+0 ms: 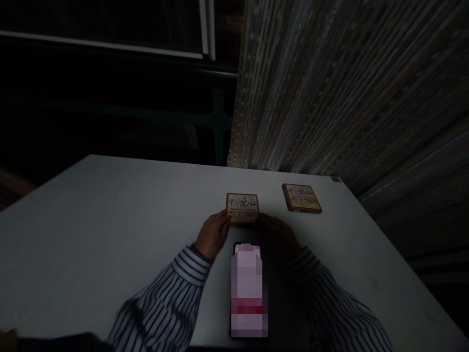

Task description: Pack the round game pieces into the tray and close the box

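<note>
Between my two hands is a flat Chinese chess box (242,208) with a brown rim and dark lettering on a pale printed lid. My left hand (213,233) grips its left edge, fingers closed along the side. On the opposite edge, my right hand (280,233) holds the box, its fingers in deep shadow. Whether the box rests on the table or is slightly raised, I cannot tell. A phone (249,291) with a lit, blurred-out screen lies between my forearms, nearer to me. Farther right sits a second, similar box (302,198), apart from both hands.
The white table (110,230) spans most of the lower view, in dim light. Past its far right edge rises a ribbed, curtain-like surface (293,98). A dark window frame (207,29) and dark bars stand behind the table at left.
</note>
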`<state>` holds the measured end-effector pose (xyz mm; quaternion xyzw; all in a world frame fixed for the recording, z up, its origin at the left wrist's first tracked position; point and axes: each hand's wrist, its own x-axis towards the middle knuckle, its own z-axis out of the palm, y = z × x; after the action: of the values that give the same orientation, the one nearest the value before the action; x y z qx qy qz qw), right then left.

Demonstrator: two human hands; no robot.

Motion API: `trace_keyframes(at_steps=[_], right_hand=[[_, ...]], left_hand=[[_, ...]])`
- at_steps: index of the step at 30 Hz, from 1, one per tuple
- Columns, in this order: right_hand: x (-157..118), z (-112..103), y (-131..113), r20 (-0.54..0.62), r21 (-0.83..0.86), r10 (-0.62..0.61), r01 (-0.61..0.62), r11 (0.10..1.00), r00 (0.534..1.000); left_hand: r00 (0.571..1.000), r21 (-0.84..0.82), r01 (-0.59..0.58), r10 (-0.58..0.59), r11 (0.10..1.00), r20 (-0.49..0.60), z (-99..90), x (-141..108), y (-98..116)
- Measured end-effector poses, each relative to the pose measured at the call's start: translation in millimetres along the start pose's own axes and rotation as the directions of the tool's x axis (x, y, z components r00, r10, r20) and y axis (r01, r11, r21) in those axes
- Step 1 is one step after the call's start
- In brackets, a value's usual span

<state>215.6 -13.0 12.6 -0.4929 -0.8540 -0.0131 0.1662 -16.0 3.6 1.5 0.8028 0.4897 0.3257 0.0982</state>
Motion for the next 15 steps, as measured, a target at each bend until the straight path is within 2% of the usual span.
trace_keyframes(at_steps=[9,15], right_hand=[[2.9,-8.3,-5.5,-0.012,0.0,-0.008,0.008,1.0,1.0],[5.9,-5.7,-6.5,-0.041,0.013,0.009,-0.009,1.0,0.999]], left_hand=[[1.0,0.003,-0.009,0.009,1.0,0.004,0.3,0.5,-0.8],[1.0,0.02,-0.021,0.021,1.0,0.0,-0.3,0.7,-1.7]])
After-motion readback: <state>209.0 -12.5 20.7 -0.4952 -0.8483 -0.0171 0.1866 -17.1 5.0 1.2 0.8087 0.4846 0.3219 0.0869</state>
